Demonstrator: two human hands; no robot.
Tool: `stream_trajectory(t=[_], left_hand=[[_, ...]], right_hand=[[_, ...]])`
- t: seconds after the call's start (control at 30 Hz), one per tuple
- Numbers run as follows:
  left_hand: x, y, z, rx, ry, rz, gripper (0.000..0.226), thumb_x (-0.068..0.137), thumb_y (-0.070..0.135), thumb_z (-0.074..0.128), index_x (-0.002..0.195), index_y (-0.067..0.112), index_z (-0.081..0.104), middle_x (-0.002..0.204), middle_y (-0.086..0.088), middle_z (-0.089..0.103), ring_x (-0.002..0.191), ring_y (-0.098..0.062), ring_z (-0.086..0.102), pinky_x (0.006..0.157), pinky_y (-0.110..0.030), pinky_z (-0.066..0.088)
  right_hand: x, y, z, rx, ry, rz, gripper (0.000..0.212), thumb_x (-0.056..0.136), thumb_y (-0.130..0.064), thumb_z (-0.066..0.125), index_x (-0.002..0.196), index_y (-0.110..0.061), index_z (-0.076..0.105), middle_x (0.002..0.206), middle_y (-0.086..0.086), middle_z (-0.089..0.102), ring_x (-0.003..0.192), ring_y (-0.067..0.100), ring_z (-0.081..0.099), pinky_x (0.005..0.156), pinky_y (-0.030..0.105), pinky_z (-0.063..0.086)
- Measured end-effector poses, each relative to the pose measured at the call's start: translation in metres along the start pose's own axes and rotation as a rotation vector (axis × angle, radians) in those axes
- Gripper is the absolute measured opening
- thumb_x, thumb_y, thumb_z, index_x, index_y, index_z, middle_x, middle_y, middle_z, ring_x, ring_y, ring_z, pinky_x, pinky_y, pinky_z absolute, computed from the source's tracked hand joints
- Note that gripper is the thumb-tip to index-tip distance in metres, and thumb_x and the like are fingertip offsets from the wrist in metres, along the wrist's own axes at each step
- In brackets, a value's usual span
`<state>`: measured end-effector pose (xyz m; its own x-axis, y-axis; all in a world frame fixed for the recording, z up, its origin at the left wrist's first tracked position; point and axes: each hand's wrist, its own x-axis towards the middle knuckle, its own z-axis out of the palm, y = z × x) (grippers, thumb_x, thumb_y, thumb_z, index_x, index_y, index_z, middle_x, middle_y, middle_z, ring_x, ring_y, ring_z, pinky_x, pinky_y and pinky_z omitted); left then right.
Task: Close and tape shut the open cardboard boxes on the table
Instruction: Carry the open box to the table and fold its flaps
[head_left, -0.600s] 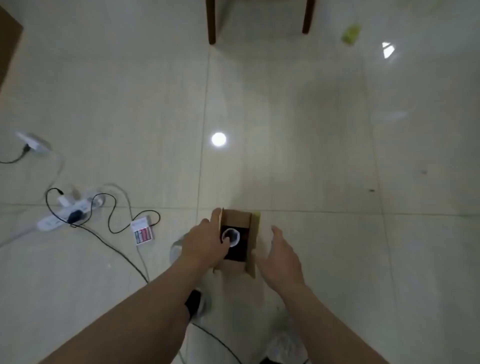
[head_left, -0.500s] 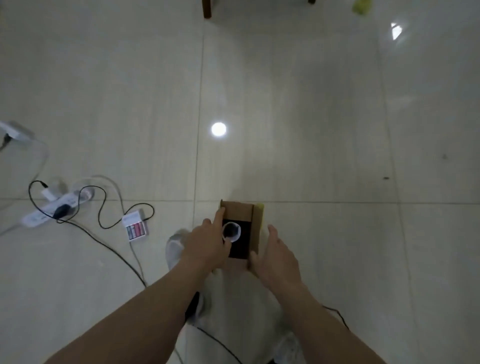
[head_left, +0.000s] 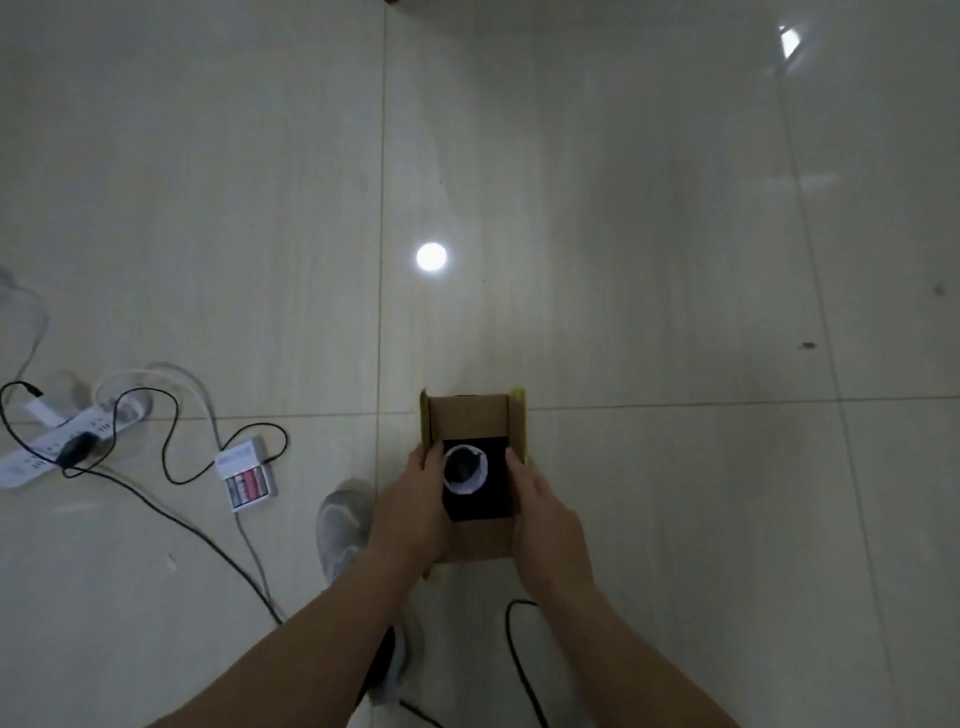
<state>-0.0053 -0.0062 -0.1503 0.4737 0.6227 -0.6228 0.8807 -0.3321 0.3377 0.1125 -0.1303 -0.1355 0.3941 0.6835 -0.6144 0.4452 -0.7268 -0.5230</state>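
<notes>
I hold a small open cardboard box (head_left: 470, 423) in front of me, above a tiled floor. Its far flap lies folded over the top, and both side flaps stand up with yellowish edges. Inside shows a black item with a white ring (head_left: 466, 466) round a dark hole. My left hand (head_left: 410, 506) grips the box's left side with the thumb at the opening's edge. On the right side, my right hand (head_left: 545, 512) grips the box with its thumb on the rim. No tape is in view.
A white power strip (head_left: 62, 439) with black and white cables (head_left: 171, 447) lies on the floor at left. Beside it sits a small charger with batteries (head_left: 245, 480). My grey shoe (head_left: 340, 525) is below the box. A black cable (head_left: 519, 660) hangs between my forearms.
My right hand has come in from the right and taken hold of the box's right side. The box now sits square between both hands, and the view has tilted further down.
</notes>
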Motion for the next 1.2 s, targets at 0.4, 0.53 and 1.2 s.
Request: stream_trajectory(t=[0.4, 0.53, 1.2], left_hand=[[-0.08, 0.102, -0.243, 0.056, 0.326, 0.19, 0.058, 0.099, 0.007, 0.055, 0.154, 0.015, 0.042, 0.142, -0.015, 0.056, 0.093, -0.039, 0.069, 0.08, -0.046, 0.059], [-0.119, 0.145, -0.339, 0.115, 0.328, 0.241, 0.054, 0.102, 0.017, 0.054, 0.154, 0.018, 0.039, 0.144, -0.01, 0.055, 0.099, -0.034, 0.069, 0.086, -0.039, 0.055], [-0.288, 0.19, -0.704, 0.059, 0.412, 0.328, 0.07, 0.095, 0.012, 0.055, 0.161, 0.021, 0.031, 0.136, -0.006, 0.062, 0.117, -0.028, 0.063, 0.094, -0.036, 0.05]], right_hand=[[-0.055, -0.158, -0.197, -0.091, 0.247, -0.191, 0.074, 0.09, 0.003, 0.053, 0.158, -0.021, 0.037, 0.148, 0.007, 0.051, 0.101, 0.03, 0.066, 0.08, 0.036, 0.053], [-0.081, -0.225, -0.27, -0.175, 0.315, -0.211, 0.065, 0.085, -0.002, 0.057, 0.147, -0.02, 0.048, 0.12, 0.012, 0.053, 0.073, 0.036, 0.06, 0.059, 0.04, 0.047], [-0.231, -0.562, -0.512, -0.46, 0.343, -0.204, 0.019, 0.084, -0.013, 0.062, 0.101, -0.014, 0.054, 0.086, 0.003, 0.049, 0.076, 0.027, 0.049, 0.063, 0.034, 0.038]])
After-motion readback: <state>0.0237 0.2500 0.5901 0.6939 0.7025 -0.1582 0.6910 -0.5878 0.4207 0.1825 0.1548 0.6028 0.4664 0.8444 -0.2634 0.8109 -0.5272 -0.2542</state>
